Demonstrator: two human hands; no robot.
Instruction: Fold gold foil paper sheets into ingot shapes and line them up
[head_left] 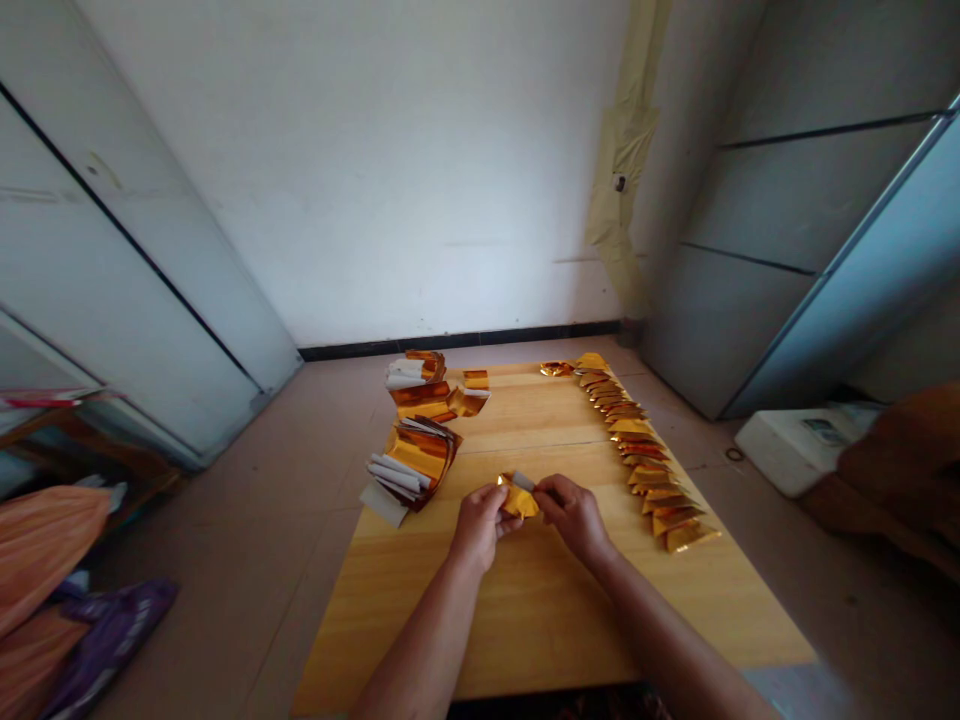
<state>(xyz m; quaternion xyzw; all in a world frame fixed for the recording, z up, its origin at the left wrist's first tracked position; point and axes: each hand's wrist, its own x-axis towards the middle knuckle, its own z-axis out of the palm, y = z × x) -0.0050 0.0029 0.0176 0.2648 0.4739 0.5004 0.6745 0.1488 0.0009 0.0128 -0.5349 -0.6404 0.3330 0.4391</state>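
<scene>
Gleaming folded gold foil (pixel 519 497), held by left hand (pixel 480 525) and right hand (pixel 574 518)

foil stacks (pixel 412 460) left; foil row (pixel 637 450) right

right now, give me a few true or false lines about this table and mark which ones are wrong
1. The left hand and right hand hold a piece of gold foil paper above the wooden table. True.
2. The row of folded gold pieces runs along the table's left side. False: it runs along the right side.
3. Stacks of gold and white paper lie on the table's left side. True.
4. The purple bag lies on the table. False: it lies on the floor, left of the table.
</scene>
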